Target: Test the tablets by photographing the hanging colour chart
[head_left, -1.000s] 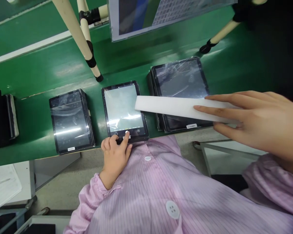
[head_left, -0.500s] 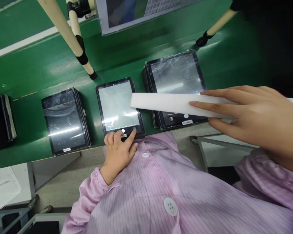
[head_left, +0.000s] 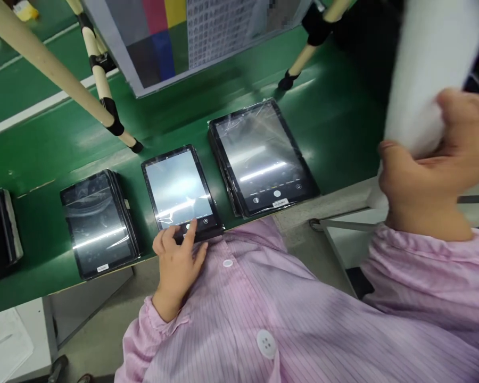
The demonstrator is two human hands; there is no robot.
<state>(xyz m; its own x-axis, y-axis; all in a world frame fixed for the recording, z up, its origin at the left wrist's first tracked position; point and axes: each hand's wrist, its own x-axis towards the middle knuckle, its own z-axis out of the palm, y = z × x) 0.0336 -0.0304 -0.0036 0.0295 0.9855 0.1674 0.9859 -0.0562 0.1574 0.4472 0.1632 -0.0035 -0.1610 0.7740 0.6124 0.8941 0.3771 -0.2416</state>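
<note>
The middle tablet (head_left: pixel 179 181) lies flat near the table's front edge, with its screen lit in a pale camera view. My left hand (head_left: pixel 179 260) rests at its lower edge, fingers apart, the index fingertip by the white round button on the screen. My right hand (head_left: pixel 435 165) grips a white slab (head_left: pixel 427 69), blurred by motion and raised at the right. The slab's material is unclear, and its top runs out of view. Right of the middle tablet, a larger tablet (head_left: pixel 259 149) with a camera screen tops a stack. Another stack of tablets (head_left: pixel 98 223), with a dark screen on top, lies to the left.
A colour chart panel (head_left: pixel 159 48) stands at the back between cream tube legs (head_left: pixel 99 80). Dark flat items (head_left: pixel 2 229) sit at the far left of the green table (head_left: pixel 171 125). Below the table are a white surface with paper (head_left: pixel 8 340) and a cart (head_left: pixel 343 234).
My right hand has lifted the white slab off to the right and turned it upright, away from the tablets. My left index finger has shifted left along the tablet's lower edge. The view has tilted.
</note>
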